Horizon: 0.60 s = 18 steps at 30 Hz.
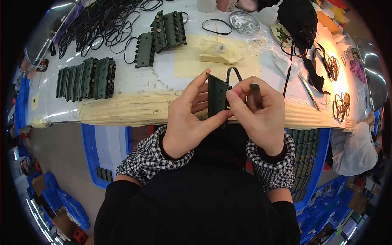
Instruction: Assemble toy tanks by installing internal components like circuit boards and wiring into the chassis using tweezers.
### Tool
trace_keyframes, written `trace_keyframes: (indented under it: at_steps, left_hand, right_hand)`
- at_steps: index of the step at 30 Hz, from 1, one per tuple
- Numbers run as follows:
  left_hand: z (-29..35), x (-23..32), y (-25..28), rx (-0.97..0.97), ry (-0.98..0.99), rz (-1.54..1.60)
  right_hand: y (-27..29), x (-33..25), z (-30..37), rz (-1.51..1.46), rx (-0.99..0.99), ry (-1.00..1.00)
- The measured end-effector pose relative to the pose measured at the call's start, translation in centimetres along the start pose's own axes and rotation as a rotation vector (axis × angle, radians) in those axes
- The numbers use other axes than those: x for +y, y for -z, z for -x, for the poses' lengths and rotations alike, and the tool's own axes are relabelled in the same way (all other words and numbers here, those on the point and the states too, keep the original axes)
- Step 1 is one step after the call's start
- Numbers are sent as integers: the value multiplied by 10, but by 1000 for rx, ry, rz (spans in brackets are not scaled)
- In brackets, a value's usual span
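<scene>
A green part (216,97) is held on end, a ribbed black band (228,76) arching at its right, a grey tool (256,96) further right.

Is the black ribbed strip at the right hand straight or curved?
Curved: the strip arches beside the green part in the left hand.

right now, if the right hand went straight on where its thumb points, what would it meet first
Most likely the dark green part held in the left hand. The right hand sits close beside it; depth is unclear, so it may be touching that or the black ribbed strap.
</scene>
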State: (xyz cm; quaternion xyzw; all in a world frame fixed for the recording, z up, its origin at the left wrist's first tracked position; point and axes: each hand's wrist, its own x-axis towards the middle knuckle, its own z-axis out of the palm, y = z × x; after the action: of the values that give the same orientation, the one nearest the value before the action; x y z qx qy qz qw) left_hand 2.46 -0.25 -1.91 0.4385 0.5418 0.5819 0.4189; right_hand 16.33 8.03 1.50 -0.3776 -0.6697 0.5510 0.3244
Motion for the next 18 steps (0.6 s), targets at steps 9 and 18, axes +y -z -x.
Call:
trace_keyframes:
  at_steps: [9,18]
  left_hand:
    - [-2,-1,1,13,64,38]
    - [-12,1,21,-168,328,412]
  right_hand:
    - [2,0,1,159,-66,20]
    - [4,-3,8,291,100,379]
